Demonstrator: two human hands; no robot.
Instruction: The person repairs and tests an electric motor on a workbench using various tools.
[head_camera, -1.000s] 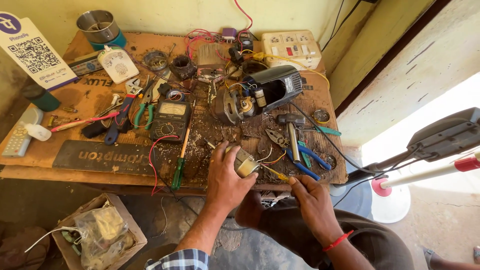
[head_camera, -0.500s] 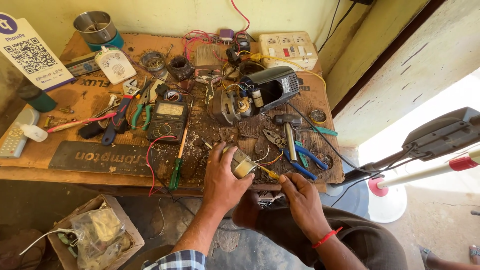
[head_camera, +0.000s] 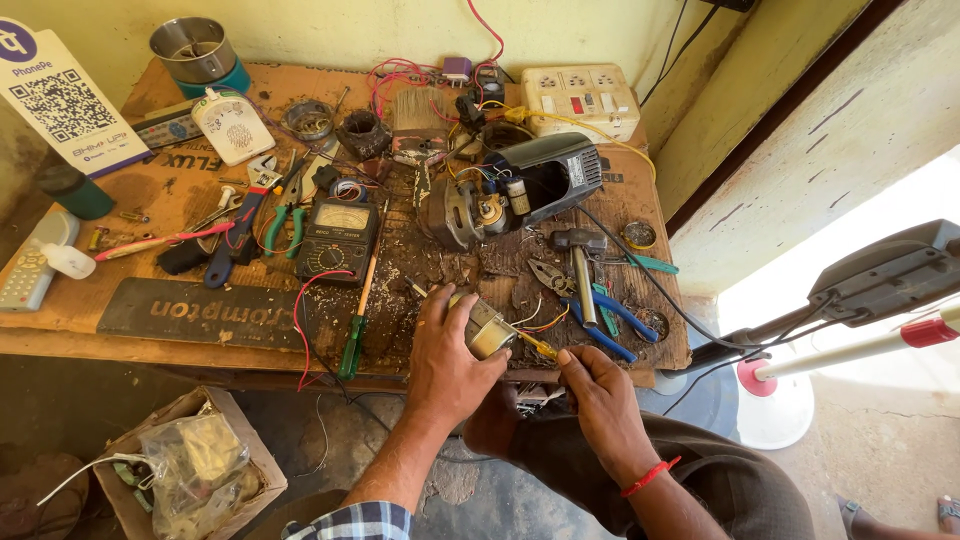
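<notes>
My left hand (head_camera: 446, 355) grips a small metal motor part (head_camera: 487, 329) at the front edge of the wooden workbench (head_camera: 130, 320). My right hand (head_camera: 600, 395), with a red band at the wrist, holds a yellow-handled screwdriver (head_camera: 535, 347) whose tip points into that part. Thin coloured wires trail from the part toward the bench middle. Just behind lie blue-handled pliers (head_camera: 610, 315) and a hammer (head_camera: 578, 260).
An opened black power tool (head_camera: 520, 190) sits mid-bench, an analogue multimeter (head_camera: 337, 238) and green screwdriver (head_camera: 353, 335) to its left. A white socket board (head_camera: 580, 100) stands at the back. A cardboard box (head_camera: 190, 470) is on the floor left, a fan stand (head_camera: 790, 390) right.
My right hand has come up from below the bench edge to the motor part, bringing the screwdriver against it. My left hand stays on the part.
</notes>
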